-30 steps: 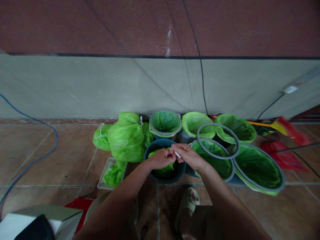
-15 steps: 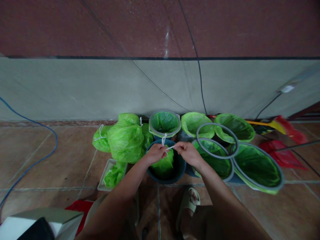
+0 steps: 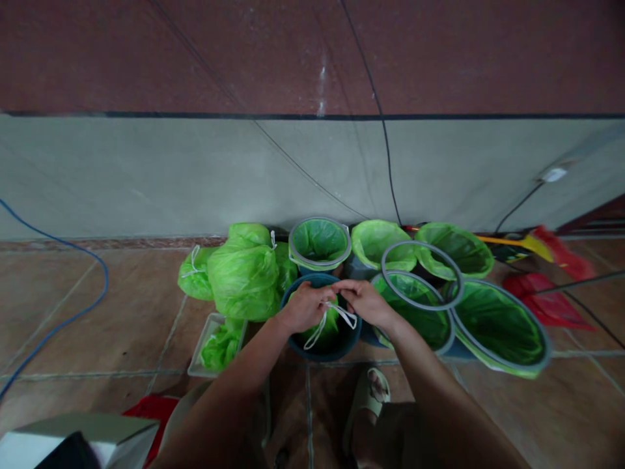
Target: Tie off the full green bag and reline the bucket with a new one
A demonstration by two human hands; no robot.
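Over a round blue bin (image 3: 319,354), my left hand (image 3: 305,307) and my right hand (image 3: 364,301) come together with their fingertips close. A white drawstring (image 3: 319,331) runs between them, with one loop hanging below my left hand and another by my right fingers. My left hand is closed on the drawstring at the neck of a green garbage bag (image 3: 331,327), which sits inside the bin. My right hand pinches the string too. Fingers hide most of the knot area and the top of the bag.
Tied green bags (image 3: 247,273) lean at the wall on the left, beside a white tray (image 3: 198,365) with green plastic. Several lined bins (image 3: 498,326) stand right, a loose grey ring (image 3: 385,273) across them. A red dustpan (image 3: 541,299) lies farther right; a blue cable (image 3: 105,280) runs left.
The drawstring loops, which stood up above my left hand, now hang down toward me. My hands have drawn closer together, with my right fingers reaching over to the left ones.
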